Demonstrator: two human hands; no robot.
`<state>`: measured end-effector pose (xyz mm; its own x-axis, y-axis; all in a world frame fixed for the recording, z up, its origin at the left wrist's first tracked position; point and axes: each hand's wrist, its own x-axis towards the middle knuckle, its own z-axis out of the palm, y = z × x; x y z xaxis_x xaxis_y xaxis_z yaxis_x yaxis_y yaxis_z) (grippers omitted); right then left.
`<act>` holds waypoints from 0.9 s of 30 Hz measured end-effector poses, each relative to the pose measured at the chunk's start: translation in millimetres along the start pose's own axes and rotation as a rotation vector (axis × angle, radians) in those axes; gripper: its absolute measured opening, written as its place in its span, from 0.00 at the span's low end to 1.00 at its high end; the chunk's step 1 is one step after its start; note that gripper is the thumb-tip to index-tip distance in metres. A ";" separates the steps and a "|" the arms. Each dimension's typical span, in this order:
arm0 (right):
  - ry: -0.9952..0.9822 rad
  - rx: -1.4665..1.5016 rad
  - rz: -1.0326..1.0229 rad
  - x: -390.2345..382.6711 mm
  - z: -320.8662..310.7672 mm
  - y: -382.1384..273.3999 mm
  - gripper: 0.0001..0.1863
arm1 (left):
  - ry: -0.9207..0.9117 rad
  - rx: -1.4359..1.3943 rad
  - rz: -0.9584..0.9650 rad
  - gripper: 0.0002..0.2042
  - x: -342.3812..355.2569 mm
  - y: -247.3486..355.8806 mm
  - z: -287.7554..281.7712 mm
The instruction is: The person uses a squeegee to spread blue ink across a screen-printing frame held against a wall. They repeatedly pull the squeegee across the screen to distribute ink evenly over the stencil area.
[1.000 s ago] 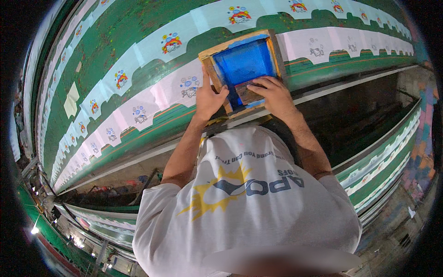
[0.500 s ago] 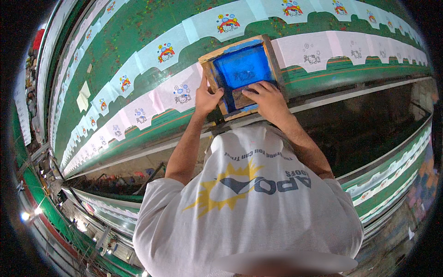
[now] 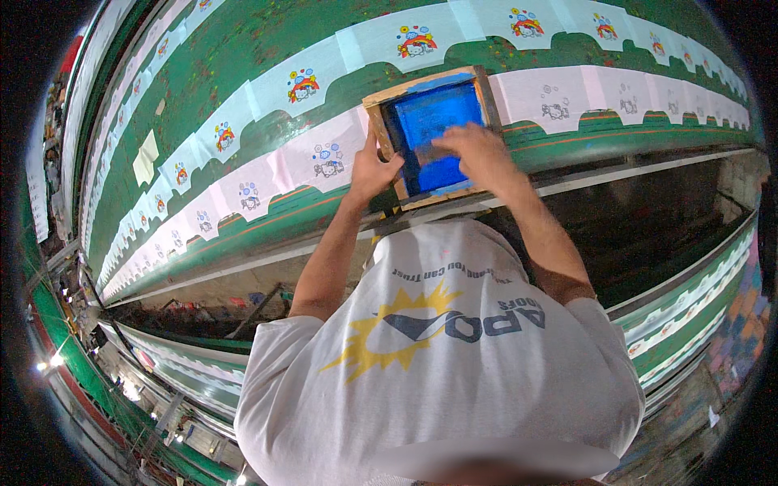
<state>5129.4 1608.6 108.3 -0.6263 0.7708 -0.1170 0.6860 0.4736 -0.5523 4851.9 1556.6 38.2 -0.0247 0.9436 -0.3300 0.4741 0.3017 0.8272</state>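
Observation:
A wooden screen-printing frame (image 3: 489, 95) lies on the near row of pale pink fabric pieces. Bright blue ink covers its mesh (image 3: 438, 109). My left hand (image 3: 375, 172) grips the frame's left side, thumb on top of the wood and fingers along the outer edge. Over the middle of the mesh, my right hand (image 3: 480, 158) is closed on a squeegee (image 3: 425, 154), both smeared by motion. To the left of the frame, a fabric piece (image 3: 328, 162) bears a black outline print with blue parts. On the right, another piece (image 3: 555, 103) shows only the outline.
The long green printing table (image 3: 324, 36) carries a farther row of pale blue pieces (image 3: 417, 44) with full-colour prints. A folded cream paper (image 3: 145, 159) lies at left. Along the near edge runs a metal rail (image 3: 567, 185). Behind me stands another table with fabric rows (image 3: 681, 344).
My right hand has pushed the squeegee away from the frame's near end to the middle of the mesh. My left hand keeps its hold on the frame. The whole view has shifted slightly.

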 end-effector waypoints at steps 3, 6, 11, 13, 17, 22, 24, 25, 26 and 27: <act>0.114 -0.053 -0.015 51.7 -3.8 14.5 0.26 | -0.078 -0.003 -0.111 0.51 -0.2 -0.7 -2.7; 0.113 -0.010 -0.017 72.4 -2.2 22.1 0.27 | -0.039 0.107 -0.017 0.54 2.3 1.6 -4.1; 0.089 -0.030 0.023 19.8 16.1 3.4 0.30 | -0.149 0.059 -0.154 0.56 1.2 10.1 -9.0; 0.037 -0.033 0.047 -6.0 19.0 -8.4 0.31 | -0.198 0.052 -0.197 0.57 1.4 12.7 -11.6; -0.126 0.028 0.082 -18.1 4.7 -13.1 0.26 | -0.157 0.196 -0.077 0.57 5.2 11.8 -12.6; 0.041 0.028 0.049 48.7 -6.0 7.4 0.21 | -0.168 0.289 -0.106 0.58 8.0 7.9 -10.9; 0.073 0.011 0.074 76.8 -1.5 13.0 0.21 | -0.160 0.284 -0.082 0.58 8.0 8.9 -12.0; 0.091 0.003 0.084 82.9 0.3 15.2 0.22 | -0.167 0.285 -0.089 0.58 7.6 10.0 -12.4; 0.080 0.016 0.091 82.9 1.1 16.9 0.24 | -0.165 0.284 -0.086 0.57 7.2 11.2 -13.1; 0.086 0.004 0.080 79.7 2.7 16.9 0.25 | -0.155 0.276 -0.076 0.57 7.2 12.6 -13.4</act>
<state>5090.1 1676.8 87.5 -0.5356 0.8397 -0.0895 0.7307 0.4077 -0.5475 4845.8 1569.0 52.4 0.0554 0.8814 -0.4692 0.6974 0.3021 0.6499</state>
